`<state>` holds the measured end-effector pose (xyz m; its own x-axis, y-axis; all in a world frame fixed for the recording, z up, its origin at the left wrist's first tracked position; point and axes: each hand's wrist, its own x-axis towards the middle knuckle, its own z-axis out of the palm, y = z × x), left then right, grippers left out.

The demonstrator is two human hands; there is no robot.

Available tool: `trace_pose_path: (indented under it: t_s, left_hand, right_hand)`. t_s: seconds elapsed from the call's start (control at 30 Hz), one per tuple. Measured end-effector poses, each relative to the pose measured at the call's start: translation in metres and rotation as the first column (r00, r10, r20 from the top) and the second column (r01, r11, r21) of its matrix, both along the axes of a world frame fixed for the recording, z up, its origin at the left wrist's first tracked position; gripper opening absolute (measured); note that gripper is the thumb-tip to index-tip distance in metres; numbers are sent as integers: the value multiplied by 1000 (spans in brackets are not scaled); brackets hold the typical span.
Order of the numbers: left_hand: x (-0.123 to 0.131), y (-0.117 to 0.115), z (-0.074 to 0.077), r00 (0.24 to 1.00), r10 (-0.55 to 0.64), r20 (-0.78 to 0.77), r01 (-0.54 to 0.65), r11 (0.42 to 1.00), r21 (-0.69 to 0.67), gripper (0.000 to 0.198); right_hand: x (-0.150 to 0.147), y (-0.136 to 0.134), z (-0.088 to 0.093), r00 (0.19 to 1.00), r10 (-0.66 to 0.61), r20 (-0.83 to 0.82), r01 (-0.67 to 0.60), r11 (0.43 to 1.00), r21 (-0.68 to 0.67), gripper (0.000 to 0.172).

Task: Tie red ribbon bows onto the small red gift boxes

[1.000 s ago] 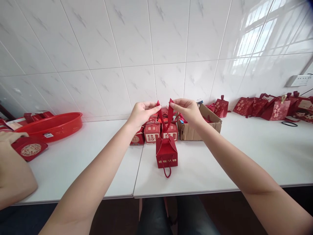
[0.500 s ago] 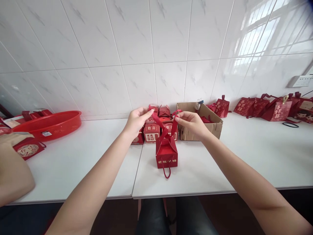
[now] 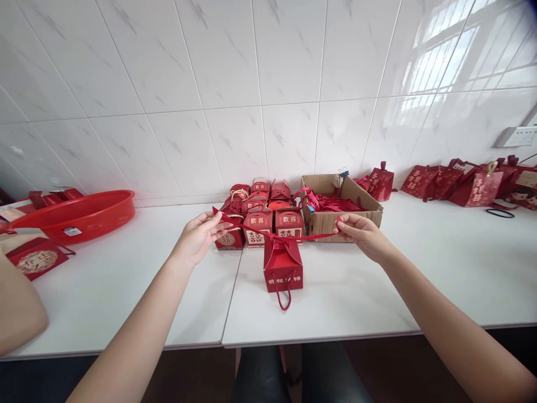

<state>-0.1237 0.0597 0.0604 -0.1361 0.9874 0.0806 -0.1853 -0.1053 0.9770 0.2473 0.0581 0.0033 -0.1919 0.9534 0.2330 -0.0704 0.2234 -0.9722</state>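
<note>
A small red gift box (image 3: 283, 268) stands upright on the white table, its rope handle hanging down at the front. A red ribbon (image 3: 312, 238) crosses at the top of the box and stretches out to both sides. My left hand (image 3: 200, 235) pinches the ribbon's left end between thumb and fingers. At the right, my right hand (image 3: 361, 232) is closed on the other end, in front of the cardboard box. Both hands are above the table, at either side of the gift box.
Several red boxes (image 3: 257, 221) stand behind. A cardboard box (image 3: 373, 215) holds red ribbons. Red bags (image 3: 482, 187) and a black ring (image 3: 500, 213) lie right. At left are a red basin (image 3: 96, 215), a red box (image 3: 37, 258) and another person's arm (image 3: 20, 308).
My hands have moved apart and lower, and the ribbon has gone from raised loose strands to a nearly straight line across the top of the gift box.
</note>
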Motion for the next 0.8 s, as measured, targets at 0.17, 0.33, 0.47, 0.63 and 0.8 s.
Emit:
trace_pose_path:
  t_s: [0.17, 0.33, 0.47, 0.63, 0.8]
  left_hand:
    - [-6, -1, 3, 1000, 12, 6, -12, 1000, 17, 33]
    - [-12, -2, -2, 998, 29, -48, -29, 1000, 1, 34]
    - [-22, -2, -12, 995, 74, -66, -78, 996, -52, 39]
    - [-34, -5, -33, 986, 166, -33, -169, 982, -87, 44]
    - [-39, -6, -53, 974, 227, -1, -225, 964, -140, 43]
  right_hand:
    - [6, -3, -8, 1000, -10, -2, 10, 1000, -6, 24]
    - [19, -8, -17, 997, -61, 39, 62, 998, -26, 27]
    - [34, -11, -27, 990, -115, 84, 120, 991, -62, 31]
    - [51, -15, -52, 967, -252, 42, 256, 954, -156, 33]
    - [53, -20, -65, 934, -347, -92, 319, 920, -229, 33]
